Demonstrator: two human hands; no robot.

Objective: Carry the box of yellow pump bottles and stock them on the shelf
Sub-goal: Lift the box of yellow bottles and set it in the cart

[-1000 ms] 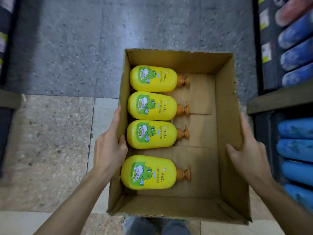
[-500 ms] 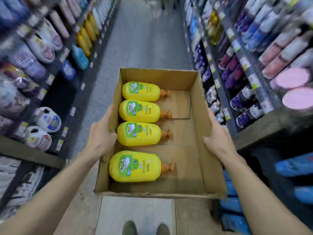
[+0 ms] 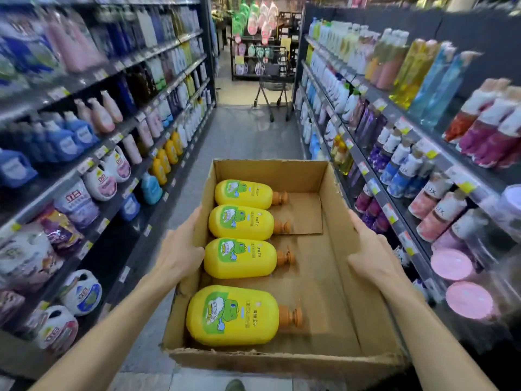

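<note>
Head view: left hand (image 3: 180, 256) and right hand (image 3: 372, 258) are gripping cardboard box (image 3: 332, 277) walls; aisle floor (image 3: 245, 136) lying open up to shopping cart (image 3: 272, 80).

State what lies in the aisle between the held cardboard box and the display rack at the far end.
In the head view, bare grey floor, then a wire shopping cart standing before the rack; nothing else between it and the box.

The plain brown corrugated cardboard box (image 3: 332, 193) I carry has an unprinted tan floor. Inside it, the four bright yellow plastic pump bottles (image 3: 239, 259) each wear a green label with a cartoon frog and white foam, plus orange-brown pump tops. On my left, the dark grey shelf (image 3: 118, 238) shows blue, pink, white and yellow containers; on my right, the matching dark shelf (image 3: 394, 221) shows purple, pink, amber and turquoise ones. The grey floor (image 3: 242, 136) is speckled.
</note>
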